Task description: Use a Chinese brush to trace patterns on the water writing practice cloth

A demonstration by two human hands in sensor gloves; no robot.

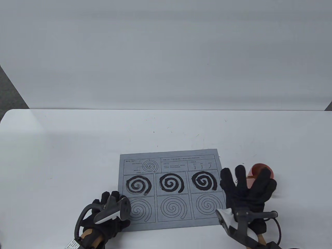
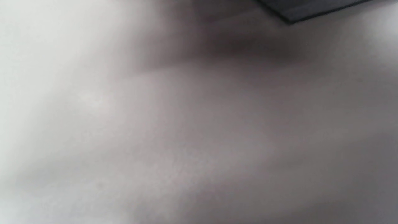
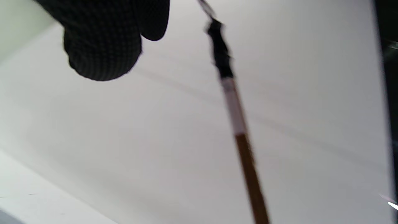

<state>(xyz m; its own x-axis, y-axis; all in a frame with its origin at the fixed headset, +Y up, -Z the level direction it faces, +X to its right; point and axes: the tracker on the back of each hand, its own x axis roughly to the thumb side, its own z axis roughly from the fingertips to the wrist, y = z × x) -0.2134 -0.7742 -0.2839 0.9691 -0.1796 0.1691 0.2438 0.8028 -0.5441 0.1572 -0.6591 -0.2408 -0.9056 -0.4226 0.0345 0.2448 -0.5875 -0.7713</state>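
Note:
The grey practice cloth lies on the table, near the front. Its upper three spirals are traced in thick black; the lower three are thin outlines. My left hand rests on the cloth's lower left corner and holds nothing. My right hand hovers with fingers spread at the cloth's right edge, in front of a red cup, and holds nothing. In the right wrist view the brush, with a brown handle, white band and dark tip, lies apart from my fingers.
The white table stretches wide to the left and behind the cloth, with a white wall at the back. The left wrist view shows blurred table and one dark corner of the cloth.

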